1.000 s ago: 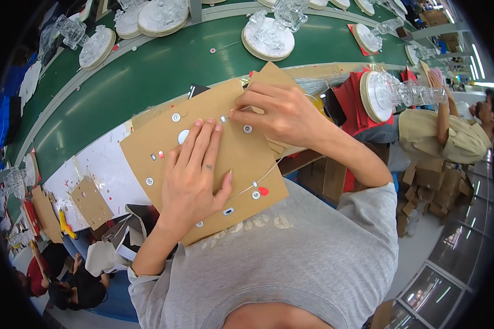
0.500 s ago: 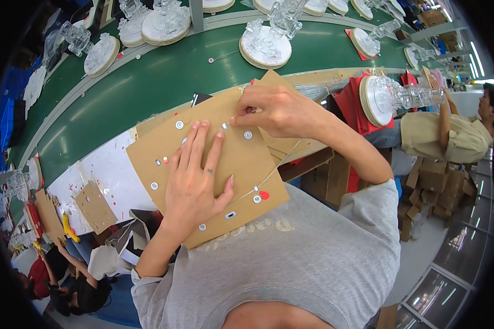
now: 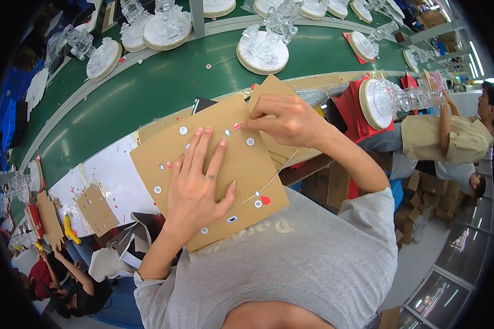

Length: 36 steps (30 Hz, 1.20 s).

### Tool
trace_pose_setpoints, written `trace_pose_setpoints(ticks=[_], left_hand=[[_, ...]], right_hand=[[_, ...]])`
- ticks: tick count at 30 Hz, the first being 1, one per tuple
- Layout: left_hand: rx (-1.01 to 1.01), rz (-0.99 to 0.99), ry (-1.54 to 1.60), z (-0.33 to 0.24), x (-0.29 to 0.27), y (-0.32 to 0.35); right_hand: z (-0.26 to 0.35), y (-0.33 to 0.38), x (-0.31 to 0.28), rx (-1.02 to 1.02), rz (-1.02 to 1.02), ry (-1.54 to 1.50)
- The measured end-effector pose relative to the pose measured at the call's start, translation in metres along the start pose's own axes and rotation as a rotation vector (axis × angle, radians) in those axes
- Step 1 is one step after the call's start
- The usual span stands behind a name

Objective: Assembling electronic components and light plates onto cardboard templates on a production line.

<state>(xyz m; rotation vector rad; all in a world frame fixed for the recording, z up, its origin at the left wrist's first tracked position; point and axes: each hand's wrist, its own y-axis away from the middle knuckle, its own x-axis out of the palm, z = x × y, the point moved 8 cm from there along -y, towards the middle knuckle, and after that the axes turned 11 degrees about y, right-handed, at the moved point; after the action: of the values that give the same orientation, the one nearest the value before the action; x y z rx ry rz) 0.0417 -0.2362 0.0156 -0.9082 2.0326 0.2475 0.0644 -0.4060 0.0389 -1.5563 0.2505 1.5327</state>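
We press the cardboard panel [image 3: 241, 181] flat with the left hand [image 3: 197, 186], fingers spread. Just beyond its fingertips, the right hand [image 3: 285, 120] pinches a thin wire [image 3: 269, 183]; keep it taut. Near the panel's lower edge: a round red sticker [image 3: 265, 200]. Farther: the green conveyor [image 3: 148, 93].

A long green conveyor belt [image 3: 148, 98] runs from near left to far right, curving with the lens. On it stand round white bases carrying clear plastic assemblies: one at the far left [image 3: 103, 57], a larger one beside it [image 3: 167, 30], and one in the middle [image 3: 263, 49], with more farther right [image 3: 365, 44]. A small red dot [image 3: 208, 66] lies on the bare green. Nearer, a white bench [image 3: 112, 183] borders the belt; a small brown cardboard piece [image 3: 96, 208] lies on it at left, among scattered red specks.
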Motion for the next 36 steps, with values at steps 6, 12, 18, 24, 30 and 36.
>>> trace_pose_setpoints(ticks=[6,12,18,24,30,36], left_hand=[[0.013,0.009,-0.023,-0.004,0.0,-0.003],[-0.031,-0.05,0.179,0.002,-0.005,-0.003],[0.019,-0.162,0.082,0.015,-0.026,-0.033],[0.273,-0.058,-0.097,0.007,-0.016,-0.058],[0.29,0.033,-0.278,0.002,-0.01,-0.075],[0.37,0.111,-0.377,-0.002,-0.005,-0.074]], right_hand=[[0.015,-0.009,0.008,-0.054,0.04,0.036],[0.006,0.002,0.002,-0.019,-0.001,0.081],[0.015,0.004,0.004,-0.023,0.025,0.164],[0.067,0.014,0.005,-0.03,-0.086,0.225],[0.085,0.024,0.019,0.111,-0.193,0.115],[0.092,0.021,0.022,0.191,-0.209,0.075]])
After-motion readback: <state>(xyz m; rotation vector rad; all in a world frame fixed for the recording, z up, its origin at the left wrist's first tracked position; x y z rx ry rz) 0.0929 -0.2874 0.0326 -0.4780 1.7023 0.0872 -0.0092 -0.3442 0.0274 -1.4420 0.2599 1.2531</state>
